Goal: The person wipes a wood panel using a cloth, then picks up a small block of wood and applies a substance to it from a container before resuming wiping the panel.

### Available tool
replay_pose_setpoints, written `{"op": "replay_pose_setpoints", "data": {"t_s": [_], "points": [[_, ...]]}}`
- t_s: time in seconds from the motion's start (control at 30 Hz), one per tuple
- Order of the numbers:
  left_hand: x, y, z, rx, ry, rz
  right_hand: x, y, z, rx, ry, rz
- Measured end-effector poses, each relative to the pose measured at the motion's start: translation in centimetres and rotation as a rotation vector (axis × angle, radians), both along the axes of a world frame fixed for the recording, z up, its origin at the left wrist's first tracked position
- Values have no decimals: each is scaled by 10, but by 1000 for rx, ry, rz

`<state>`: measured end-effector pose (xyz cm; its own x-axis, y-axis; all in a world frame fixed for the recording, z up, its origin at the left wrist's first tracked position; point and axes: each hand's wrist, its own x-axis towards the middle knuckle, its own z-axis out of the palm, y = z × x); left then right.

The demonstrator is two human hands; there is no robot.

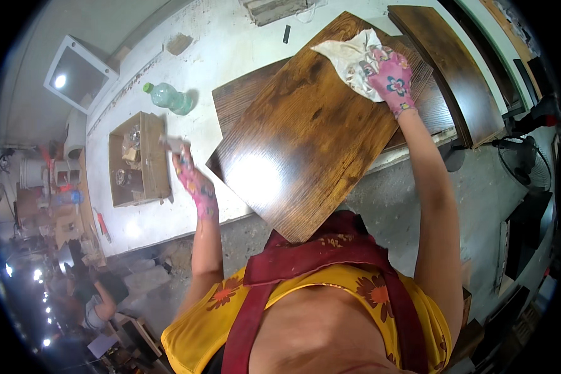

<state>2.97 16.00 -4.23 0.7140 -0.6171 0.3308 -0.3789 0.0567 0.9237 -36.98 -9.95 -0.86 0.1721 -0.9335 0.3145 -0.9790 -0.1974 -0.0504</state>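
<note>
A brown wood-grain board lies slanted across another dark board, its near corner reaching my apron. My right hand, in a pink flowered glove, presses a crumpled white cloth onto the far right part of the top board. Over the table to the left, my left hand, gloved the same way, is raised beside an open cardboard box. A small, pale flat thing shows at its fingertips, too smeared by motion to name. Inside the box are small items I cannot make out.
A green-tinted plastic bottle lies on the white table, near a red-handled tool. More dark boards lie at the right edge. A fan stands beyond them. Another person is at the lower left.
</note>
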Motion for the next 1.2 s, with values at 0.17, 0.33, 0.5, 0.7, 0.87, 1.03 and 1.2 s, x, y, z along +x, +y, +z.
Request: {"op": "replay_pose_setpoints", "data": {"t_s": [0.17, 0.33, 0.5, 0.7, 0.87, 1.03, 1.2], "points": [[-54, 40, 13, -234, 1010, 0, -23, -30, 10, 122, 80, -68], [-60, 9, 10, -394, 918, 82, -47, -84, 0, 76, -56, -187], [-25, -26, 39, -397, 752, 218, -28, -75, 4, 56, -156, -214], [-14, -84, 154, -577, 414, -156, -102, -125, -26, -442, -699, 89], [-33, -70, 216, -827, 171, -370, -92, -76, 58, -78, -2019, -109], [-67, -11, 184, -681, 526, -353, -212, -32, 26, 249, -1893, 497], [-82, 38, 107, -514, 541, -310, -245, 16, -33, 109, -1348, 55]]}}
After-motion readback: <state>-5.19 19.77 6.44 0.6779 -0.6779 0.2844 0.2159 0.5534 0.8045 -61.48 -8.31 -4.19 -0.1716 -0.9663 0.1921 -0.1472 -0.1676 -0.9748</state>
